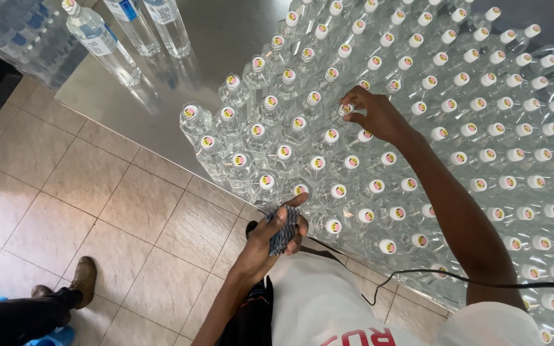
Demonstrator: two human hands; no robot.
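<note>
Steel tabletop (161, 122) above a tiled floor (97, 211) carries densely packed clear bottles (482, 141) with white caps. Right hand (379, 115) fingers pinch the cap (345, 109) of one bottle mid-cluster. Left hand (277, 234) fingers grip a dark sleeve stack (283, 230) at the near tabletop edge.
</note>
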